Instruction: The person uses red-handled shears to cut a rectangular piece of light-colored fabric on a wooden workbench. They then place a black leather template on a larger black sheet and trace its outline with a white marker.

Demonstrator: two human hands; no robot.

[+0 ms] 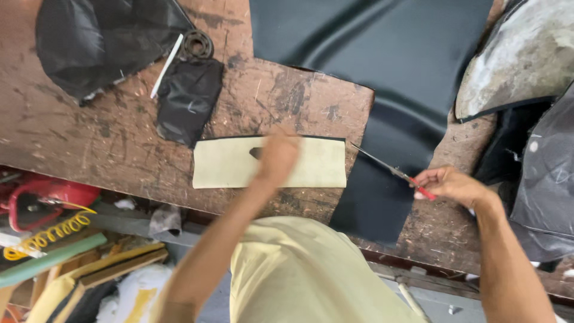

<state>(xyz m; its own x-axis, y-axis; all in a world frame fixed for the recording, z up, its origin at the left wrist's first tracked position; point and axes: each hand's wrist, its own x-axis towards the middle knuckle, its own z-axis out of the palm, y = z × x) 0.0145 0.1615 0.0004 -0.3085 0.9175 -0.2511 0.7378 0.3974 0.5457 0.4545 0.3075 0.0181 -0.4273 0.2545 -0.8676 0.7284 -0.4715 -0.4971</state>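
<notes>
My left hand (278,157) presses flat, grasping nothing, on the pale card template (269,162) lying on the dark sheet (371,203) at the surface's (89,149) near edge. My right hand (451,185) has its grip closed on red-handled scissors (394,171), blades at the template's right corner. I judge I'm mid-cut; next calls for steady pressure and following the template's edge.

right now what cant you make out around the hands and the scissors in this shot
Head view:
- Left hand: motion-blurred on the pale pattern piece; finger positions unclear.
- Scissors: handles hidden inside the right hand; blades too thin to tell open or shut.
- Black sheet: cut off by the top edge.
- Small ring: too small to identify.
</notes>
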